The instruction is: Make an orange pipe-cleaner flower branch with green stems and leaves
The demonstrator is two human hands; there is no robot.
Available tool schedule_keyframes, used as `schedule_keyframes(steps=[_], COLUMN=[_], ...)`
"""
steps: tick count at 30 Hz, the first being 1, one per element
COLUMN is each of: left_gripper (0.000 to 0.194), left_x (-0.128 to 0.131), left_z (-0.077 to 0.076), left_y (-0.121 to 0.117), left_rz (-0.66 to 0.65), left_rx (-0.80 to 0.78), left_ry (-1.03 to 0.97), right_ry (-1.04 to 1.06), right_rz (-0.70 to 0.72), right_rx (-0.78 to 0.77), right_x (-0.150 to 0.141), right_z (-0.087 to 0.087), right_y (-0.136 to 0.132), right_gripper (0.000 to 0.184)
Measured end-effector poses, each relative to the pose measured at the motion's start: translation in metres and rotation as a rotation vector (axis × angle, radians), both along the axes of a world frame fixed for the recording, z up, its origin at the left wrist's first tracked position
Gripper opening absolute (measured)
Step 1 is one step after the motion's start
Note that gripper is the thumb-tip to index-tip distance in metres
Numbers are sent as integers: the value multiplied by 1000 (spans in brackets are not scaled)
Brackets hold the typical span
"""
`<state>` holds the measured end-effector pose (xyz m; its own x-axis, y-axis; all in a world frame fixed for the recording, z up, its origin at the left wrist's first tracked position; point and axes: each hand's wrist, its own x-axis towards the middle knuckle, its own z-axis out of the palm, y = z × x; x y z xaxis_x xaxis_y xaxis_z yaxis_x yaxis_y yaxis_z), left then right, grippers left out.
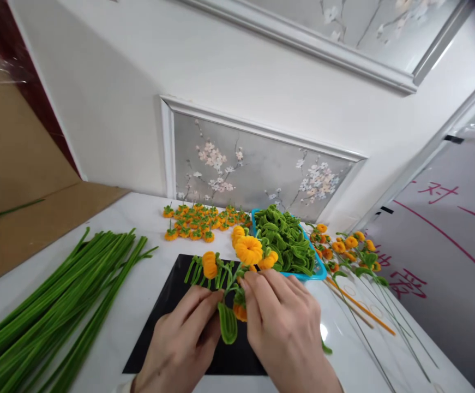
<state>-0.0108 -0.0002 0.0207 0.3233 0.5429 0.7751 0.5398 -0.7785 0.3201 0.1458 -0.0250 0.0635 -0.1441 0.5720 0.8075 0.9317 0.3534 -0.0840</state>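
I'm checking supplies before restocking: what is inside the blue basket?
The blue basket holds a pile of green fuzzy leaf pieces. The pile hides the bottom and anything buried; orange flowers and the right hand cover its near left corner.

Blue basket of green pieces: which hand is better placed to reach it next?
Probably the right hand: the blue basket stands just beyond it, while the left hand is farther off, across the orange flower sprig.

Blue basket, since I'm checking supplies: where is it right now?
In the head view, the blue basket sits right of centre, just beyond the right hand, between the orange pieces and the flowered stems.
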Motion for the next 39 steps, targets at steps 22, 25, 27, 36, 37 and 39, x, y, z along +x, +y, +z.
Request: schedule_keyframes(steps=[22,25,27,36,37,39], left_gripper=[21,22,19,39,36,28], left_x=[3,3,3,1,2,2], left_z=[-3,-4,-2,14,15,16], left_y=[-2,-1,0,8,8,7], left_rz=[23,-7,-43,-343,-389,-468], left_rx=[36,-6,-112,-1126,-1172,-1249], left_ry=[32,-16,-103,-885,-962,-1082], right_ry=[-208,-190,-126,440,462,497], right_rz=[-60,-61,-31,95,94,118], right_rx=[19,22,42,135,112,51], right_x=[-2,-6,-5,40,43,45], right_z=[-15,-15,-12,24,26,27], right_y=[6,7,6,-4,-4,-5], right_gripper=[13,13,15,15,15,14])
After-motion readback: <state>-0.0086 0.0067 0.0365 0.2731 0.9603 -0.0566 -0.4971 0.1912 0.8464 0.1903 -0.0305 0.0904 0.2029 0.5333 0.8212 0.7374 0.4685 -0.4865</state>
